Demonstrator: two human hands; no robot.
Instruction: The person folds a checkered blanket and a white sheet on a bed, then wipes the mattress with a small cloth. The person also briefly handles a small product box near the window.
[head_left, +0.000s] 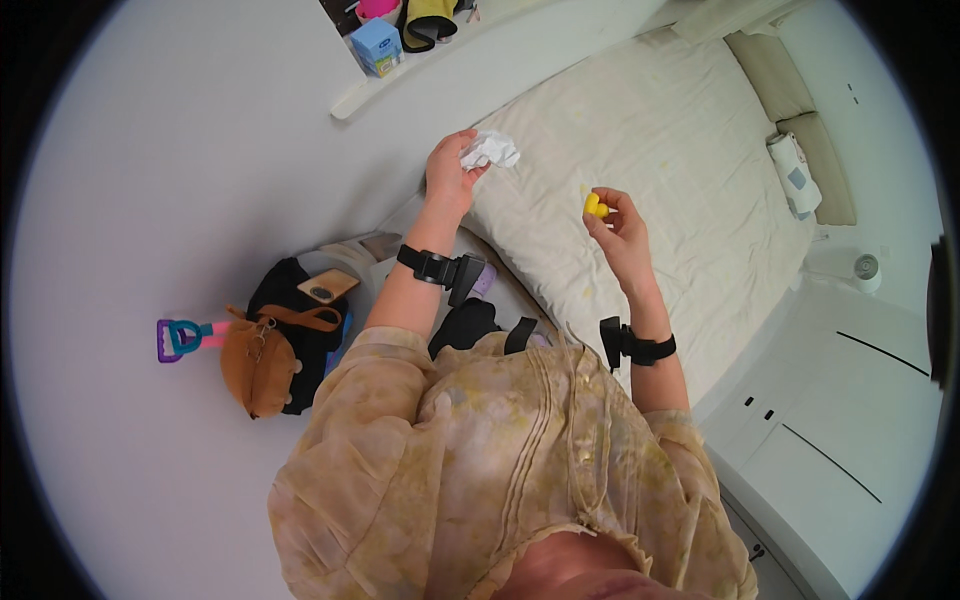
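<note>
A crumpled piece of white tissue or thin paper (491, 150) is pinched in my left hand (450, 174), held up near the corner of the bed. My right hand (626, 236) grips a small bright yellow object (593, 204) with rounded ends between thumb and fingers; its exact kind is not clear. Both hands are raised in front of me and apart from each other. Beneath and beyond them lies the bed (660, 112) with its wrinkled cream cover. Each forearm wears a black strap with a small black device.
At left, a brown bag (255, 367), a black bag (281, 292) and toy-like purple and teal handles (178, 339) sit near the wall. A shelf ledge (352, 101) holds a blue box (377, 46). White cabinets (817, 397) and a small fan-like device (866, 271) stand at right.
</note>
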